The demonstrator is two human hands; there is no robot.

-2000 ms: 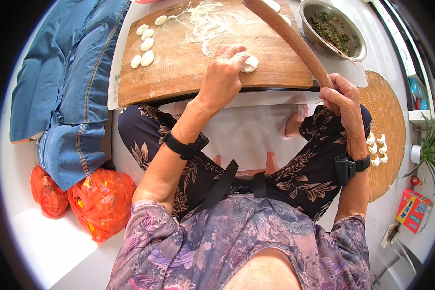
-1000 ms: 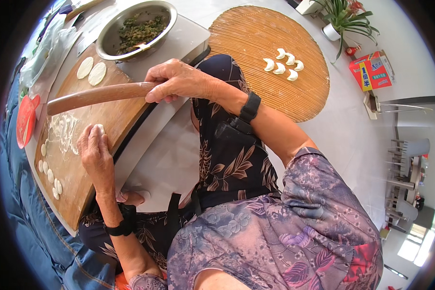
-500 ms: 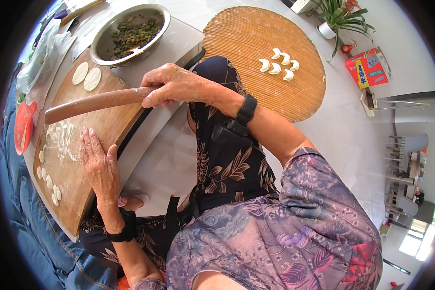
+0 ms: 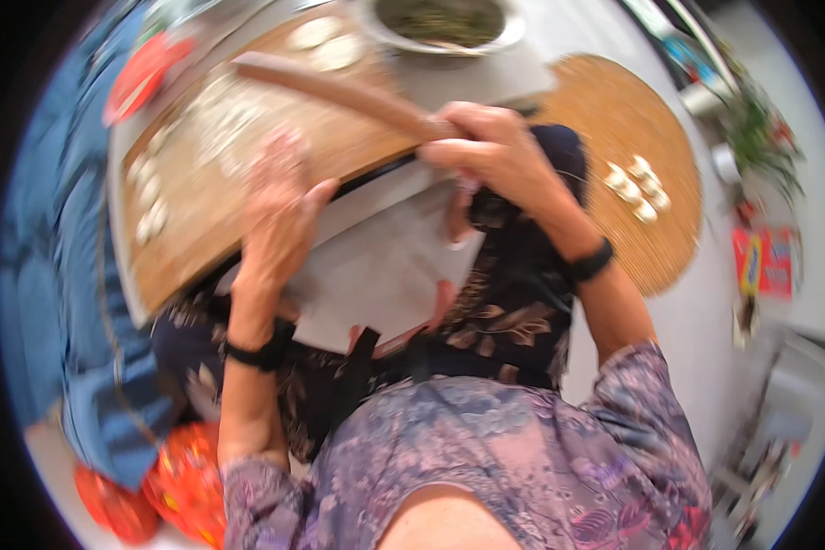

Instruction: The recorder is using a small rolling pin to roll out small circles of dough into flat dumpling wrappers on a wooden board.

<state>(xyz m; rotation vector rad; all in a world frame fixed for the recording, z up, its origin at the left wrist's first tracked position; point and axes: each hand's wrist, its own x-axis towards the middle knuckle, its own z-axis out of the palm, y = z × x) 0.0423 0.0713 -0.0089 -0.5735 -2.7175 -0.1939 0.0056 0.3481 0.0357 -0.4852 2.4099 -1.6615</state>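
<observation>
Right hand (image 4: 490, 147) fingers clamped on rolling pin (image 4: 330, 89) above the board (image 4: 202, 220), left hand (image 4: 280, 206) fingers open; two rounds (image 4: 337, 52) rolled at board's far end, dough pieces (image 4: 148, 194) at its left unrolled, folded dumplings (image 4: 629, 190) on mat (image 4: 596, 101) right of board.

A floury wooden board (image 4: 188, 234) bears small dough lumps (image 4: 148, 194) and two flat dough rounds (image 4: 337, 52).

The right hand (image 4: 486, 151) grips a rolling pin (image 4: 330, 87); the left hand (image 4: 282, 215) spreads over a floury board (image 4: 202, 225); dumplings (image 4: 630, 192) dot a round mat (image 4: 614, 105).
</observation>
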